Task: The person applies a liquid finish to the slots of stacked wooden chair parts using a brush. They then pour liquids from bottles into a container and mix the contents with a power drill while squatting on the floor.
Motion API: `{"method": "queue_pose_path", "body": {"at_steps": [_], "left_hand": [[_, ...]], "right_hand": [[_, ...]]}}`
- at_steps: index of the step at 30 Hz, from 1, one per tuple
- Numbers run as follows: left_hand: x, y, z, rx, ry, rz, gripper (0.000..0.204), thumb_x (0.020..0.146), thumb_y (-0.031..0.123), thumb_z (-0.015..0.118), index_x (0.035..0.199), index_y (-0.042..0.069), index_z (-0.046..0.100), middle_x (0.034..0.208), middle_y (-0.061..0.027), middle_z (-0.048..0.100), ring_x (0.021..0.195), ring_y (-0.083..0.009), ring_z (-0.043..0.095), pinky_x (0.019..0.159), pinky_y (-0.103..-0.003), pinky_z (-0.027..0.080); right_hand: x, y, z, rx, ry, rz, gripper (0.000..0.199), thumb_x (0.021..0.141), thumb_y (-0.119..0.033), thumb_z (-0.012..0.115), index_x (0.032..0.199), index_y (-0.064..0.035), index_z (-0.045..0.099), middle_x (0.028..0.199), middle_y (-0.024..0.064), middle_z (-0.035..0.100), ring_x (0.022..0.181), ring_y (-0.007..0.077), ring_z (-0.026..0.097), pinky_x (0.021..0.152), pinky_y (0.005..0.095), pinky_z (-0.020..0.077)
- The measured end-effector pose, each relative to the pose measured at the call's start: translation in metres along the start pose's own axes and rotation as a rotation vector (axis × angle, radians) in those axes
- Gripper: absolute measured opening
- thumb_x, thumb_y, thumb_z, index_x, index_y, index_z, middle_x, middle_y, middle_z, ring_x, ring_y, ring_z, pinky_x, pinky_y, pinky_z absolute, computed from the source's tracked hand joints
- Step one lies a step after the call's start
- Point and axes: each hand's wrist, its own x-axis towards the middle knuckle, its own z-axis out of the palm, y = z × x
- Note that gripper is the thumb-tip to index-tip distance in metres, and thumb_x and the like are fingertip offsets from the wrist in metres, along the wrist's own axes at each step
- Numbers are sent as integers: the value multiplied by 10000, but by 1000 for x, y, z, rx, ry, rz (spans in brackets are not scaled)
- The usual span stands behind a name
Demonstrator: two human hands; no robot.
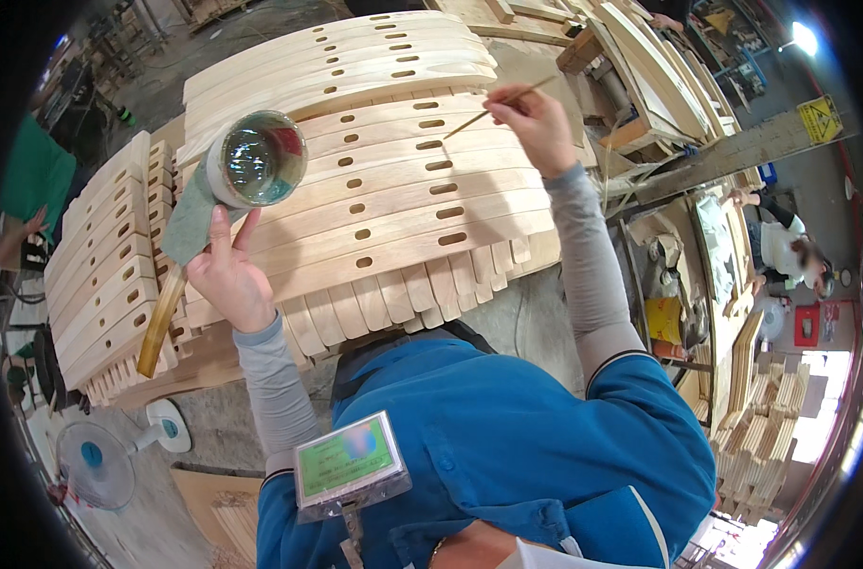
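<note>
My left hand (230,280) holds up a round cup (226,171) of clear, shiny liquid over the left part of the stacked boards. A flat grey-green piece (190,223) lies against the cup and my fingers. Below it, an amber strip (161,324) sticks out; how these parts join is hidden. My right hand (535,123) pinches a thin wooden stick (488,113) between thumb and fingers, its lower tip over the right-hand row of slots. Beneath both hands lie pale, curved wooden boards (393,209) side by side, each with a short and a longer oval slot.
More slotted boards (109,256) lie at the left, beside a standing fan (95,465). To the right, a metal beam (725,156) with a yellow warning sign (818,120) crosses near a rack holding a yellow container (663,322). A co-worker (787,248) is at the far right, another person at the left.
</note>
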Motion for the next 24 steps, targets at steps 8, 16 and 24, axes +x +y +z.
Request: {"method": "queue_pose_path", "body": {"at_steps": [8,16,24], "left_hand": [[-48,17,68,110,-107,15,214,840,38,514,1042,-31,498,1010,-110,563,853,-171,582,676,-326,557],[-86,35,90,185,-153,74,202,843,45,514,1020,-52,506,964,-119,572,811,-171,593,668,-301,558],[-102,53,73,-157,-209,-448,298,880,165,440,1123,-2,484,1086,-105,545,962,-213,548,811,-366,485]], "right_hand": [[-66,-99,30,123,98,-592,164,754,-59,649,689,-12,507,735,117,616,593,136,597,465,219,478],[-88,-106,-21,79,-194,-405,117,683,74,619,707,-4,536,829,89,556,718,152,553,606,245,463],[-112,-96,-90,361,-93,-158,40,748,50,581,775,33,605,820,97,575,714,125,546,623,227,456]]}}
